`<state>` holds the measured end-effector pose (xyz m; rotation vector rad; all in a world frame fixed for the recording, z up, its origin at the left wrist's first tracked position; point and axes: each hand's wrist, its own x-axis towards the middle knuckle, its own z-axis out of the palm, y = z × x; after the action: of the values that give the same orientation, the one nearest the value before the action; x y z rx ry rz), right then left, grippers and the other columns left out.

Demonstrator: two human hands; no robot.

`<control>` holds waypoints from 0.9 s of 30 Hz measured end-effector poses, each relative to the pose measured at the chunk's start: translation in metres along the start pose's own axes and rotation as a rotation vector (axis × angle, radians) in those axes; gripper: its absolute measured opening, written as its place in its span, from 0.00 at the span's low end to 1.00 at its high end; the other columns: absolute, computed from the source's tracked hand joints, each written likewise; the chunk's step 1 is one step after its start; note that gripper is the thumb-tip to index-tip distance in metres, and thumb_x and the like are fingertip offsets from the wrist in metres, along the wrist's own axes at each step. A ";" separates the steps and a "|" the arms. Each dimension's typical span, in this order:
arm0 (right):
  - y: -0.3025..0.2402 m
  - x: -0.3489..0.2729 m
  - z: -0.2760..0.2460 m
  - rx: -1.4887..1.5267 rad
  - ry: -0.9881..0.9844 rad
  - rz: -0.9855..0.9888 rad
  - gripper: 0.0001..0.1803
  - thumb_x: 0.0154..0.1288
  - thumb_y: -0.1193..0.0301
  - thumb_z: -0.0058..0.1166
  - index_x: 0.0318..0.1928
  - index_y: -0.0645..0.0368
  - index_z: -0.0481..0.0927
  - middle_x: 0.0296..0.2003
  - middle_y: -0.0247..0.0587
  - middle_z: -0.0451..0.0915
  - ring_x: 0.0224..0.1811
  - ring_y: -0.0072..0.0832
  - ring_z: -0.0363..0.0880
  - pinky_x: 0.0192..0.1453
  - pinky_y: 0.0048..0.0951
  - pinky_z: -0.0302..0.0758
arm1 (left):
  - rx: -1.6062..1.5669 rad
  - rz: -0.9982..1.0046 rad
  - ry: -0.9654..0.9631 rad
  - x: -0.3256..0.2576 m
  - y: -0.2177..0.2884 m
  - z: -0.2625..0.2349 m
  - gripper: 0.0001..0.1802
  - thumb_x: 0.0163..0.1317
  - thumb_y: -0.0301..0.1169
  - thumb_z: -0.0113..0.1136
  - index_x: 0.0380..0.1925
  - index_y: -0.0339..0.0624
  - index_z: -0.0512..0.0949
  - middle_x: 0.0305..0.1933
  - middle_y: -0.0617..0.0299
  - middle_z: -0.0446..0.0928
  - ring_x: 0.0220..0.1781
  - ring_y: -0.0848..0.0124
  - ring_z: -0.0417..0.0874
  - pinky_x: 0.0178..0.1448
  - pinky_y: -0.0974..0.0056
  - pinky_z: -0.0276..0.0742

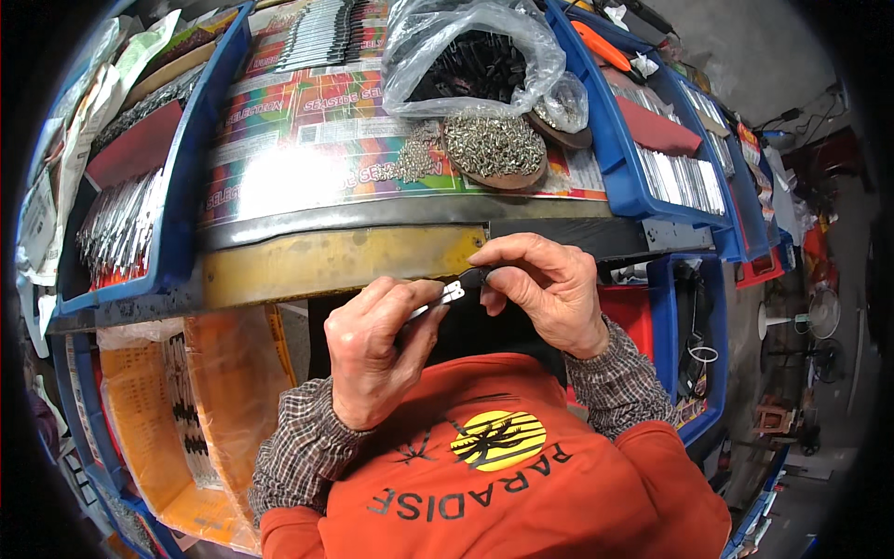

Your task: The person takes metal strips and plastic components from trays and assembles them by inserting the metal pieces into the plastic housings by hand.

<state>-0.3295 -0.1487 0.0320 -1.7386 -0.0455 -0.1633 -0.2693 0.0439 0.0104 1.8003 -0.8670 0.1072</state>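
Observation:
My left hand (374,347) pinches a couple of flat silver metal strips (451,293) with slotted ends pointing right. My right hand (551,291) is closed on a small black part (475,277), which meets or nearly touches the strip ends; whether they are joined I cannot tell. Both hands are just before the bench's front edge. Beyond them, a round dish (503,182) is heaped with small metal pins or rivets (494,144), and a loose pile of the same (410,160) lies to its left. Behind stands a clear plastic bag (410,88) of black parts (475,70).
Blue bins of metal strips flank the bench, one at left (177,205) and one at right (619,182). A row of assembled strips (321,33) lies at the back. Below left is a yellow-orange box (237,373); an orange-handled tool (601,45) rests at upper right.

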 end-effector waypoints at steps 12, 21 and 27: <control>0.014 -0.009 0.002 0.105 -0.009 0.050 0.09 0.68 0.72 0.54 0.44 0.65 0.79 0.28 0.31 0.80 0.28 0.15 0.79 0.31 0.18 0.79 | 0.017 -0.018 -0.079 -0.004 0.005 0.005 0.11 0.49 0.19 0.66 0.33 0.39 0.80 0.26 0.59 0.75 0.22 0.65 0.76 0.26 0.64 0.71; 0.027 -0.011 0.001 0.321 -0.060 0.161 0.09 0.68 0.72 0.55 0.42 0.66 0.80 0.27 0.34 0.80 0.27 0.17 0.80 0.31 0.19 0.79 | -0.001 0.000 -0.111 -0.009 0.001 0.011 0.11 0.48 0.18 0.66 0.33 0.40 0.79 0.27 0.58 0.76 0.26 0.62 0.78 0.29 0.62 0.73; 0.041 -0.016 0.001 0.388 -0.113 0.130 0.09 0.67 0.72 0.56 0.41 0.67 0.80 0.29 0.37 0.82 0.27 0.19 0.81 0.31 0.20 0.80 | -0.011 0.027 -0.122 -0.018 -0.004 0.017 0.12 0.47 0.18 0.66 0.33 0.40 0.79 0.27 0.58 0.76 0.27 0.62 0.79 0.30 0.62 0.73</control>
<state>-0.3398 -0.1541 -0.0106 -1.3562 -0.0433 0.0392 -0.2854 0.0389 -0.0078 1.7993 -0.9768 0.0094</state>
